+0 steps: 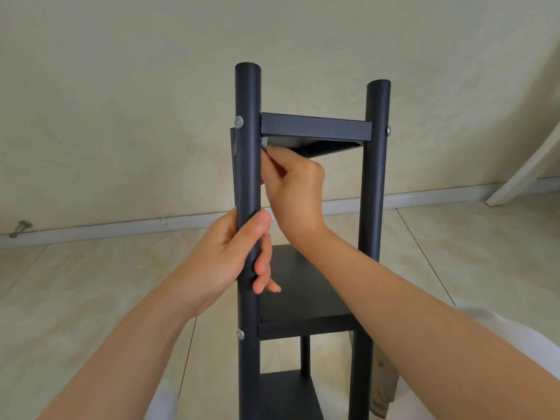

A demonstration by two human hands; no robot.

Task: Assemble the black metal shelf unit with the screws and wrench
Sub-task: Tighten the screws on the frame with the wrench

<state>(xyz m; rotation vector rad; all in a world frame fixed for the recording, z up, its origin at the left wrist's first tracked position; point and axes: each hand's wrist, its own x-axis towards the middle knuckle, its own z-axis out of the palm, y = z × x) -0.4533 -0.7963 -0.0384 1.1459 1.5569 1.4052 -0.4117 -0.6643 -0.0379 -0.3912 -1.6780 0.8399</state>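
The black metal shelf unit (315, 128) stands upright in front of me, with three shelves between round black posts. My left hand (230, 256) grips the near left post (248, 95) at mid height. My right hand (294, 183) reaches under the top shelf, right behind that post, and pinches a small silver wrench (264, 144) at the corner joint. Silver screw heads (239, 121) show on the posts at the top shelf and at the middle shelf (303, 286). Most of the wrench is hidden by my fingers and the post.
A cream wall with a white baseboard (121, 228) runs behind the unit, with a metal door stop (19, 228) at the left. A white slanted furniture leg (527, 165) stands at the right. The floor is beige tile (75, 283).
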